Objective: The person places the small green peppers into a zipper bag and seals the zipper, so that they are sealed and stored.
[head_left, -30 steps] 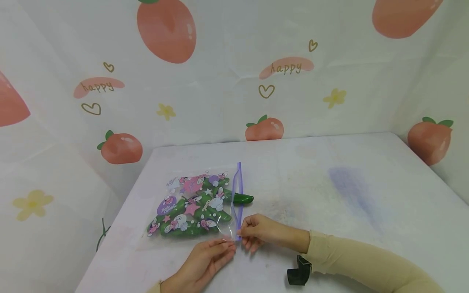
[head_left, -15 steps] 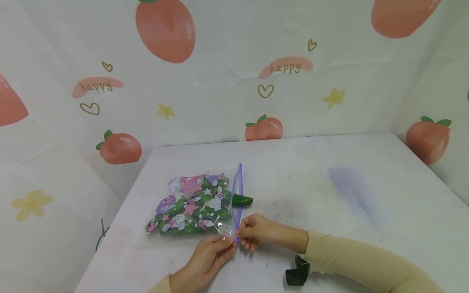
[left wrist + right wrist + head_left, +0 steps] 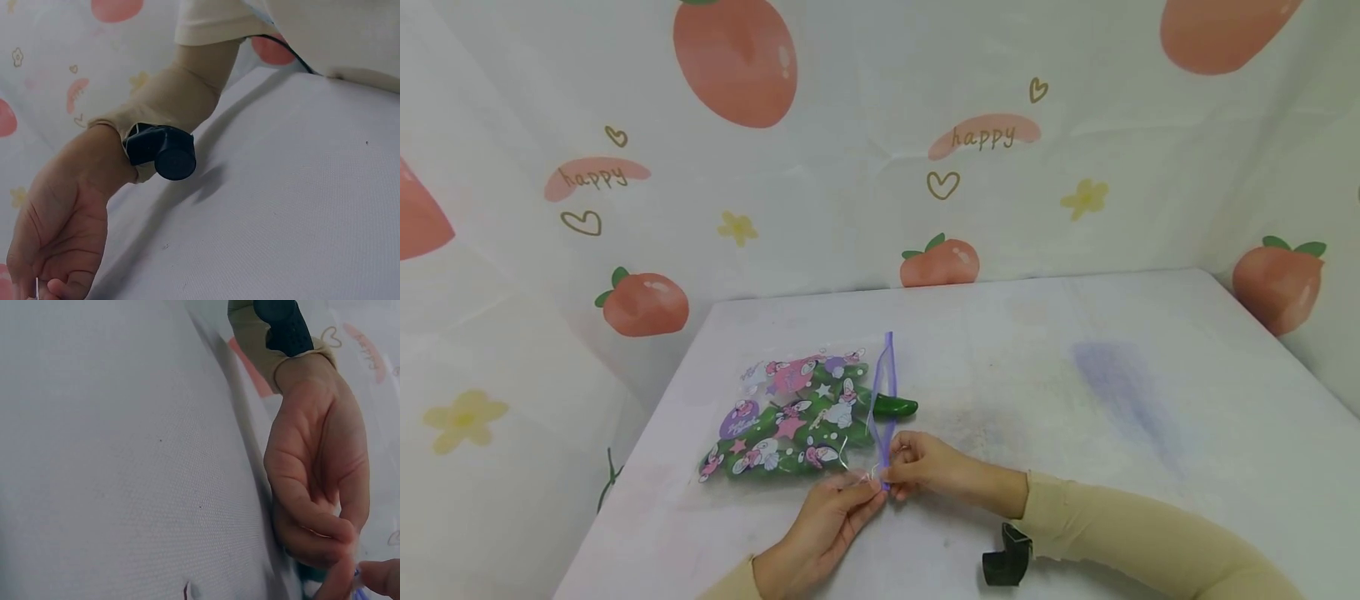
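Note:
A clear printed zip bag (image 3: 790, 429) lies on the table in the head view, filled with several green peppers. One green pepper (image 3: 897, 407) pokes out of its mouth, between the two sides of the purple zip strip (image 3: 891, 367). My left hand (image 3: 827, 525) pinches the near corner of the bag between thumb and fingers. Right beside it, my right hand (image 3: 928, 468) pinches the near end of the zip strip. Their fingertips almost meet there and hide that corner. In the right wrist view, fingertips (image 3: 340, 578) come together over a bit of purple strip.
The white table (image 3: 1037, 358) carries a bluish smudge at its right. A black wrist camera (image 3: 1006, 557) hangs under the right sleeve. A cloth backdrop (image 3: 850, 167) with peaches stands behind, and a dark green cord (image 3: 610, 477) shows at the left edge.
My left hand has shifted slightly right and its thumb has closed onto the bag's corner. My right hand keeps its pinch, moving slightly left. The near end of the bag's mouth has drawn narrower.

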A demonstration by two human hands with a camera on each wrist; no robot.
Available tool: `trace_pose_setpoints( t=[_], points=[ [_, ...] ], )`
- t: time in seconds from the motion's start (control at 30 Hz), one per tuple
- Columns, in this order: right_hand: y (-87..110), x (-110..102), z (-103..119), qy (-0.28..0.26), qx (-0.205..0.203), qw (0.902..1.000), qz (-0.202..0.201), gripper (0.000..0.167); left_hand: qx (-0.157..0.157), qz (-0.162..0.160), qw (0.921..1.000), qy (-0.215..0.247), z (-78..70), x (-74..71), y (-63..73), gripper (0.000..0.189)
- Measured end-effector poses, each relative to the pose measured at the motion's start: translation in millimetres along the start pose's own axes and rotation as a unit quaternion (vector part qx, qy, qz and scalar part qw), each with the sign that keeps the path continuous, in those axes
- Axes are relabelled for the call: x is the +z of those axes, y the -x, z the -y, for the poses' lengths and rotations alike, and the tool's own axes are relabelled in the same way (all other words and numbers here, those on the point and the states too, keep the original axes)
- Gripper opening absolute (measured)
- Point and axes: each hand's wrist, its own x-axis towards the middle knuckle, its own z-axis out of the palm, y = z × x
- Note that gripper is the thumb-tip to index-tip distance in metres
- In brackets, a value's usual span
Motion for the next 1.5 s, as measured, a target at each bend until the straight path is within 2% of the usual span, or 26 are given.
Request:
trace_pose_setpoints(
  t=[0.23, 0.47, 0.83, 1.07, 1.5],
  points=[
    [-0.3, 1.8, 1.4, -0.003, -0.008, 0.9999, -0.011, 0.05, 0.006, -0.011, 0.9998, -0.016, -0.8, 1.5, 0.8, 0.035],
    [-1.0, 1.9, 5.1, -0.001, -0.013, 0.9999, -0.008, 0.072, 0.01, -0.019, 0.9997, -0.011, -2.7, 3.1, 1.8, 0.024],
    [-5.8, 1.7, 13.0, 0.045, -0.019, 0.9987, -0.016, 0.078, 0.017, -0.025, 0.9994, -0.018, -3.3, 1.0, 0.2, 0.016],
    [-14.3, -3.2, 12.9, 0.068, -0.019, 0.9964, -0.048, 0.08, 0.015, -0.03, 0.9993, -0.014, -2.4, 0.6, 0.6, 0.024],
    [-25.6, -14.9, 15.2, 0.064, -0.005, 0.9952, -0.074, 0.081, -0.006, -0.03, 0.9995, 0.007, -6.6, -1.8, 2.3, 0.017]
  ],
)
